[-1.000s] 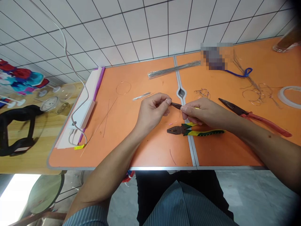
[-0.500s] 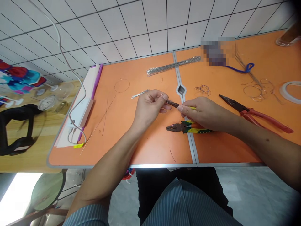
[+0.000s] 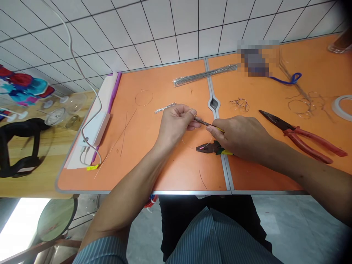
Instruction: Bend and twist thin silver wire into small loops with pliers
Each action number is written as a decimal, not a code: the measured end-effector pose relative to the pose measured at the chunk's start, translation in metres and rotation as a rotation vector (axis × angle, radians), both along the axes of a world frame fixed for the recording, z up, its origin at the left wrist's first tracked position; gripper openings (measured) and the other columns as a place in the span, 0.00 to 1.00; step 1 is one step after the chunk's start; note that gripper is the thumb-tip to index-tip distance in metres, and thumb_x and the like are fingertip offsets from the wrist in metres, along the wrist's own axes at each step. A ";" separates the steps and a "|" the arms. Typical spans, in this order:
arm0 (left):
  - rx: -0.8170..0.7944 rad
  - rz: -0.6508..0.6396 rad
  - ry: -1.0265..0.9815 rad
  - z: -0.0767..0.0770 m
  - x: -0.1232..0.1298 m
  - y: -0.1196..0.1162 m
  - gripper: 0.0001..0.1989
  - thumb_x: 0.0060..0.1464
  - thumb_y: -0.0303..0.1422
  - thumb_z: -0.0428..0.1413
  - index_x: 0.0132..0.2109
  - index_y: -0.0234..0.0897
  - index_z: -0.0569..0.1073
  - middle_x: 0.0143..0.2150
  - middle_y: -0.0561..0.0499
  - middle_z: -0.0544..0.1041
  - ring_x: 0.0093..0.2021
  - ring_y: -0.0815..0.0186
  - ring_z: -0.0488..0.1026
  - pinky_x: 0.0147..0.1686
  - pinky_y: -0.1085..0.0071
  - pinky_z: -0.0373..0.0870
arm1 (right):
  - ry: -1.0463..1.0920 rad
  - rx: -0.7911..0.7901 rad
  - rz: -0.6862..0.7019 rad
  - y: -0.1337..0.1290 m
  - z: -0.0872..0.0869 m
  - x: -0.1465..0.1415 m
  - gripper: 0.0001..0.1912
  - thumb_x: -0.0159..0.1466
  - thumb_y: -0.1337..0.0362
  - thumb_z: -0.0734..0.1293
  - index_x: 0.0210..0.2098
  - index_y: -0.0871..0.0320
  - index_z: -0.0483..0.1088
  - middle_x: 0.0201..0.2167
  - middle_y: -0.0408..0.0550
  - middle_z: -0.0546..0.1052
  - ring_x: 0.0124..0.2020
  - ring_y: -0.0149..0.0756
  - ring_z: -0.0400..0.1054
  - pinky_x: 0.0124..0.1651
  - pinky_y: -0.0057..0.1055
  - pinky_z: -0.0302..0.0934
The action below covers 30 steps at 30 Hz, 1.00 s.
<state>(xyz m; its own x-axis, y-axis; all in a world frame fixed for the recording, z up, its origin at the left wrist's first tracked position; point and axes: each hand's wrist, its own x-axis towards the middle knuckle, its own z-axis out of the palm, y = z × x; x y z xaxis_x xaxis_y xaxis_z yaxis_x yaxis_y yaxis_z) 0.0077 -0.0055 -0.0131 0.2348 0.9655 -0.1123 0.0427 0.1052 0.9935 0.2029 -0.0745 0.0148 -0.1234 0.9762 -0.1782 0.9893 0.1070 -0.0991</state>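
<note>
My right hand (image 3: 238, 135) is closed around slim pliers (image 3: 202, 121) with a dark metal nose and a bit of yellow handle showing. The nose of these pliers reaches to the fingertips of my left hand (image 3: 180, 123). Thumb and forefinger of that left hand are pinched on a thin wire (image 3: 189, 147), whose fine loop hangs below the hands; its pinched end is hidden. Below my right hand lie combination pliers (image 3: 207, 148) with green and yellow handles, partly covered by that hand. A small bundle of short wires (image 3: 165, 107) lies just behind my left hand.
A long wire bundle (image 3: 192, 77) lies across the hinge strip. Red-handled long-nose pliers (image 3: 299, 136), tangled wire (image 3: 239, 104) and a white tape roll (image 3: 339, 108) are to the right. Leftward are a wire ring (image 3: 144, 98), straight wires (image 3: 118, 141) and a white power strip (image 3: 96, 128).
My right hand has rotated and come down slightly, covering more of the green and yellow handles. The slim pliers are tilted a little more. My left hand stays nearly in place.
</note>
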 end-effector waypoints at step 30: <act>0.186 -0.129 0.087 0.008 -0.010 0.003 0.18 0.61 0.48 0.74 0.34 0.40 0.83 0.26 0.52 0.79 0.25 0.69 0.76 0.27 0.73 0.75 | 0.379 -0.049 0.105 0.016 -0.001 0.037 0.27 0.79 0.43 0.57 0.32 0.53 0.70 0.31 0.48 0.77 0.34 0.42 0.66 0.39 0.40 0.46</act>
